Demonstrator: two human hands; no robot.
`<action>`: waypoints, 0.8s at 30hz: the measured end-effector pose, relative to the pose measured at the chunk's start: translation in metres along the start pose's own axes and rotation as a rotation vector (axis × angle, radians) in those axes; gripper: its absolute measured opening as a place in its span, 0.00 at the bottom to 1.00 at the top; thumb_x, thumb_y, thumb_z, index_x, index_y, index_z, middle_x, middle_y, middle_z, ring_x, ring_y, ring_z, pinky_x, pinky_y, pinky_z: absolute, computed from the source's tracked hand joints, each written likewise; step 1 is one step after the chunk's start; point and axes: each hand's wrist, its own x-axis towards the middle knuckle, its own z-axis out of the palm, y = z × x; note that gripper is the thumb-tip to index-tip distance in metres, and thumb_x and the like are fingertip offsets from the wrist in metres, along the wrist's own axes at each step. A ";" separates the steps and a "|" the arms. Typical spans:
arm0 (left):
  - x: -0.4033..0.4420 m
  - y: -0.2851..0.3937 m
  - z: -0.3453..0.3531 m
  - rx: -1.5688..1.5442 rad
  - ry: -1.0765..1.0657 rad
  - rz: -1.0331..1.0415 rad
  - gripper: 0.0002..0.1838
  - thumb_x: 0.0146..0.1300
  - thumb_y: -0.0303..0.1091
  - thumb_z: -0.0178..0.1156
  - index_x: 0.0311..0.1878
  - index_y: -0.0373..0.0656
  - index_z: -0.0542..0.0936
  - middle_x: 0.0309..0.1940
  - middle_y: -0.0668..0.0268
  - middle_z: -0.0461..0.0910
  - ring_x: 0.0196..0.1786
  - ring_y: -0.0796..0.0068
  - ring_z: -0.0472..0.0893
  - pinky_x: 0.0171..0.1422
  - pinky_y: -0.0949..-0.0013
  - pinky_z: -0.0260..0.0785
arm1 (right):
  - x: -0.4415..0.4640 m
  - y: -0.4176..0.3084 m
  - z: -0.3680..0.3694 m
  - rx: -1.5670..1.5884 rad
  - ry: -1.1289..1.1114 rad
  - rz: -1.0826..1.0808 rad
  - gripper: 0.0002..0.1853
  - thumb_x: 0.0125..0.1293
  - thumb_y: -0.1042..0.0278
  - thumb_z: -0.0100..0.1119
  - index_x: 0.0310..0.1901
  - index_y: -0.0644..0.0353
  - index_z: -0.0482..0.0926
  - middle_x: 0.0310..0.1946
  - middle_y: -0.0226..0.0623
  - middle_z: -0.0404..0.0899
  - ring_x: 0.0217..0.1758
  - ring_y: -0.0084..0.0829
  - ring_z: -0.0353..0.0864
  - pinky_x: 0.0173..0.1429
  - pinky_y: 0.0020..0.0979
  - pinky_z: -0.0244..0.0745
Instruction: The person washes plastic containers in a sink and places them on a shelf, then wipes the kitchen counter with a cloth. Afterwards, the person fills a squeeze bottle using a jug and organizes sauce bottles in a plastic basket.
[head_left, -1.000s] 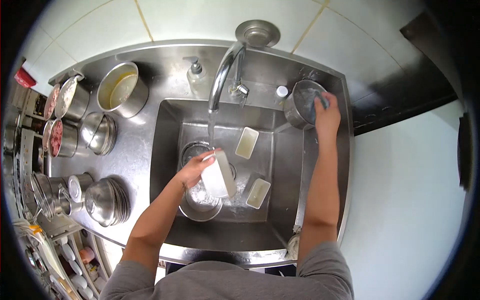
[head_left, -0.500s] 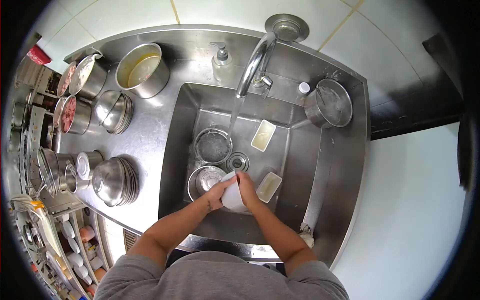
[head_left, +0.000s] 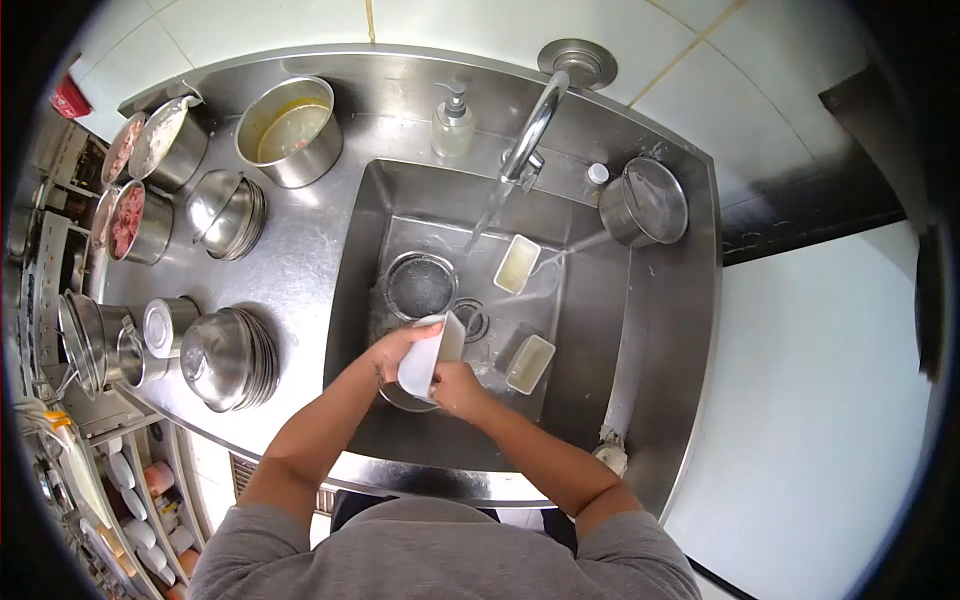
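White container point(head_left: 418, 368) clamped by left hand point(head_left: 397, 346); near those fingers, right hand point(head_left: 460, 389), finger closure hidden. Seemingly being washed; steady hold needed.

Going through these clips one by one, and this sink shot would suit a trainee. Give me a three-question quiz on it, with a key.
1. True or false: water is running from the faucet.
2. Choose one: the pump bottle stands (a) behind the sink, (b) inside the sink, (c) on the floor.
3. Count: besides the white container in the left hand, how many rectangular containers lie in the sink?

Key: 1. True. 2. (a). 3. Two.
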 end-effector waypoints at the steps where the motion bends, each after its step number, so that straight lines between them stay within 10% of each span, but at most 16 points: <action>1: -0.007 0.000 0.006 0.033 0.021 0.023 0.28 0.65 0.53 0.62 0.57 0.40 0.76 0.51 0.57 0.82 0.53 0.61 0.82 0.60 0.56 0.74 | -0.005 0.000 0.003 0.011 -0.019 0.029 0.09 0.58 0.68 0.63 0.38 0.63 0.84 0.32 0.45 0.85 0.37 0.37 0.86 0.39 0.38 0.77; 6: -0.027 -0.027 0.022 -0.137 0.115 0.112 0.27 0.64 0.55 0.63 0.54 0.41 0.78 0.49 0.57 0.82 0.52 0.61 0.82 0.62 0.56 0.72 | 0.018 -0.004 0.008 -0.442 0.183 -0.052 0.07 0.59 0.68 0.62 0.35 0.62 0.84 0.32 0.47 0.85 0.34 0.36 0.86 0.37 0.38 0.76; 10: -0.050 -0.005 0.009 -0.040 0.186 0.080 0.25 0.66 0.54 0.61 0.54 0.42 0.78 0.49 0.58 0.82 0.52 0.62 0.82 0.61 0.58 0.72 | 0.022 0.009 0.045 0.113 0.198 0.328 0.08 0.60 0.68 0.59 0.36 0.63 0.85 0.33 0.35 0.85 0.34 0.26 0.82 0.38 0.34 0.74; 12: -0.058 0.003 -0.010 -0.081 0.000 0.020 0.24 0.68 0.53 0.59 0.54 0.42 0.78 0.49 0.58 0.82 0.52 0.62 0.82 0.60 0.58 0.73 | -0.002 -0.069 0.012 0.727 -0.168 0.428 0.13 0.59 0.68 0.59 0.42 0.66 0.84 0.37 0.30 0.83 0.42 0.24 0.80 0.46 0.31 0.73; 17: -0.067 -0.019 0.013 -0.217 -0.142 0.078 0.23 0.69 0.54 0.57 0.53 0.43 0.79 0.46 0.58 0.83 0.48 0.61 0.83 0.57 0.55 0.76 | -0.006 -0.061 -0.019 0.643 -0.577 0.312 0.29 0.55 0.61 0.65 0.58 0.67 0.75 0.46 0.32 0.80 0.47 0.24 0.78 0.55 0.26 0.69; 24: -0.042 -0.064 0.001 -0.237 -0.098 0.131 0.23 0.70 0.54 0.53 0.51 0.43 0.79 0.48 0.59 0.83 0.51 0.62 0.83 0.62 0.54 0.73 | -0.037 -0.090 -0.037 0.366 -0.207 0.653 0.37 0.44 0.74 0.74 0.60 0.68 0.73 0.43 0.39 0.82 0.41 0.31 0.82 0.46 0.32 0.78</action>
